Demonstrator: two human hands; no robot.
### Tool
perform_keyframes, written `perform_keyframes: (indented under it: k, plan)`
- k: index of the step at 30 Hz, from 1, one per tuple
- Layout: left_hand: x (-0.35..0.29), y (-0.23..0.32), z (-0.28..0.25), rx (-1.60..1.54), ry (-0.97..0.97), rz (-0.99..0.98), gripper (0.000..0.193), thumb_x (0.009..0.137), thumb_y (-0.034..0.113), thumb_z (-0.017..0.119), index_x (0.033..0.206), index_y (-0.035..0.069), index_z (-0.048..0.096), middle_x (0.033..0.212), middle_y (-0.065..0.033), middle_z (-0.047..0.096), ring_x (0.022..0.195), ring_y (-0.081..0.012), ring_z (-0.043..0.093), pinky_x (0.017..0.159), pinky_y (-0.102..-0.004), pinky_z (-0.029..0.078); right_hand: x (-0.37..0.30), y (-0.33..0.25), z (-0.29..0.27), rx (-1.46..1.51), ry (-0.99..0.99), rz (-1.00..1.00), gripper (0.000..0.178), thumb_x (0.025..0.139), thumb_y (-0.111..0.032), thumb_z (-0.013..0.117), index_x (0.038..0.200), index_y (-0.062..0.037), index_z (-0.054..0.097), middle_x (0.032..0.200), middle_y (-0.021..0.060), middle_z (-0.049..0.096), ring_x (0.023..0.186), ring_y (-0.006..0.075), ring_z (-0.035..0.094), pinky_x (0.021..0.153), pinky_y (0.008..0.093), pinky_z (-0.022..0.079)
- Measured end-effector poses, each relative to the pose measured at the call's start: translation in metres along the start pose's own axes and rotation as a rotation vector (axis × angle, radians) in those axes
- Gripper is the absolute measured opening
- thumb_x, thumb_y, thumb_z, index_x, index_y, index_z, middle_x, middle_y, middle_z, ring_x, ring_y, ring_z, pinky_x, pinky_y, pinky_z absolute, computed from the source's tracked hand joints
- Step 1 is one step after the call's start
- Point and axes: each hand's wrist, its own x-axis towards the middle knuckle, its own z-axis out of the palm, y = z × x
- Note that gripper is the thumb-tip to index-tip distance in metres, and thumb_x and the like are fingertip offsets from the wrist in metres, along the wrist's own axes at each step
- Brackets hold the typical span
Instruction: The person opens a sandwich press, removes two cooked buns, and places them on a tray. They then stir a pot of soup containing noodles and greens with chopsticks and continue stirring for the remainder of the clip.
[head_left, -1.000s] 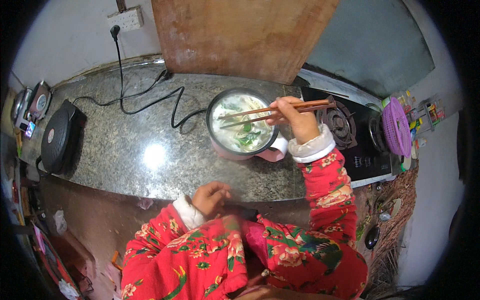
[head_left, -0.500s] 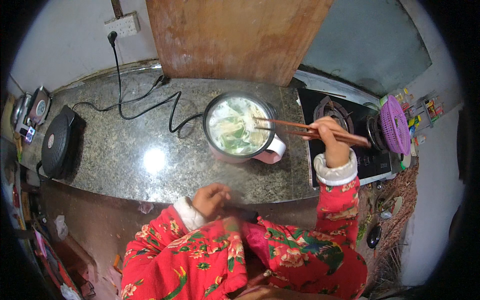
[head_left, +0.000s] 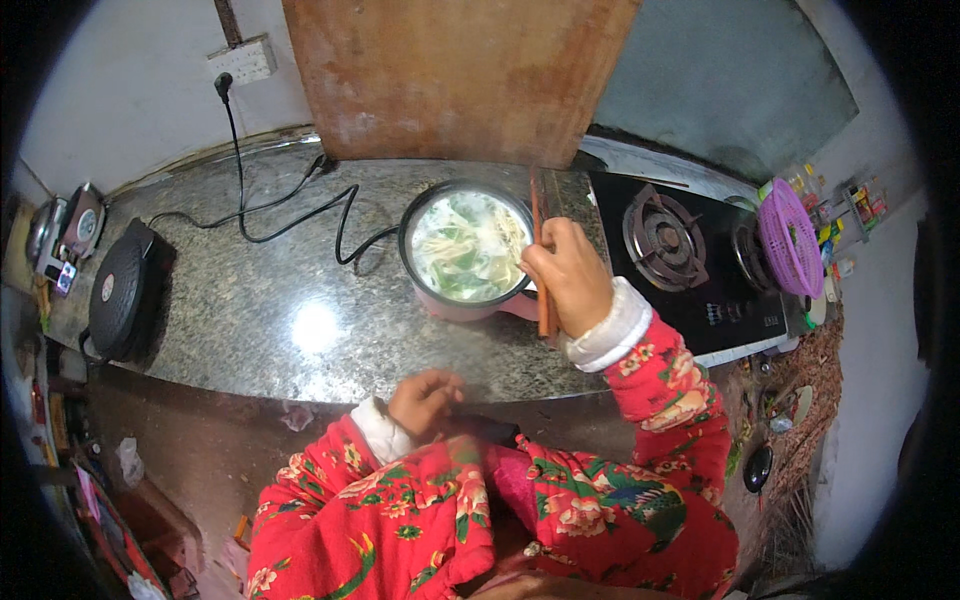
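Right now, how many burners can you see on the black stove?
2. The left burner is right of the pink pot; the right burner is farther right, partly hidden by the purple basket.

speckled stone counter [head_left: 230, 320] | brown wooden board [head_left: 450, 80] at back edge | pale wall [head_left: 120, 90] behind back-left corner | reddish-brown floor [head_left: 210, 430] below front edge | white glare [head_left: 316, 328] toward front edge
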Motion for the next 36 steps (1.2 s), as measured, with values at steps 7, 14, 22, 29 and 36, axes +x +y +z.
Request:
perform_keyframes:
  k: [7, 14, 22, 29, 36]
  plan:
    - [-0.019, -0.009, -0.011, -0.109, 0.037, -0.018, 0.019, 0.086, 0.005, 0.045, 0.1, -0.003, 0.053, 0.084, -0.0064, 0.06, 0.079, -0.0125, 0.055, 0.072, -0.0242, 0.044, 0.014, -0.006, 0.036, -0.033, -0.068, -0.056, 0.011, 0.064, -0.006, 0.057, 0.074, -0.0035, 0.052, 0.081, 0.0132, 0.044, 0.079, 0.0302, 0.047, 0.067, 0.0364, 0.04]
    - [-0.034, -0.004, -0.039, -0.13, 0.022, 0.011, 0.019, 0.086, 0.005, 0.045, 0.101, -0.002, 0.052, 0.083, -0.0061, 0.06, 0.074, -0.0113, 0.055, 0.067, -0.0232, 0.045, 0.023, -0.012, 0.062, 0.002, -0.062, -0.054, 0.016, 0.061, -0.001, 0.06, 0.076, -0.0031, 0.058, 0.082, 0.0137, 0.046, 0.079, 0.0307, 0.048, 0.068, 0.0365, 0.041]
    - [-0.068, 0.004, -0.092, -0.124, 0.03, 0.024, 0.018, 0.086, 0.004, 0.044, 0.101, 0.0, 0.053, 0.082, -0.0029, 0.06, 0.063, -0.0061, 0.052, 0.057, -0.0187, 0.042, 0.021, -0.03, 0.064, 0.015, -0.092, 0.074, 0.037, 0.06, 0.01, 0.052, 0.095, -0.0023, 0.056, 0.088, 0.015, 0.046, 0.088, 0.0332, 0.048, 0.075, 0.0363, 0.041]
    - [-0.088, -0.002, -0.126, -0.114, -0.03, 0.049, 0.019, 0.087, 0.011, 0.046, 0.101, 0.001, 0.053, 0.077, -0.0027, 0.059, 0.06, -0.0066, 0.05, 0.055, -0.0196, 0.041, 0.013, -0.089, 0.009, 0.048, 0.215, 0.3, 0.02, 0.072, 0.001, 0.052, 0.091, 0.0005, 0.058, 0.085, 0.0161, 0.055, 0.08, 0.031, 0.052, 0.07, 0.0363, 0.044]
    - [-0.104, 0.037, -0.137, 0.287, 0.206, 0.62, 0.018, 0.08, -0.003, 0.048, 0.096, 0.001, 0.056, 0.08, -0.011, 0.057, 0.07, -0.0162, 0.055, 0.062, -0.0239, 0.044, -0.031, -0.2, 0.05, 0.918, -0.159, 0.538, 0.018, 0.083, -0.007, 0.049, 0.096, 0.0005, 0.059, 0.072, 0.0083, 0.06, 0.065, 0.0149, 0.057, 0.063, 0.027, 0.046]
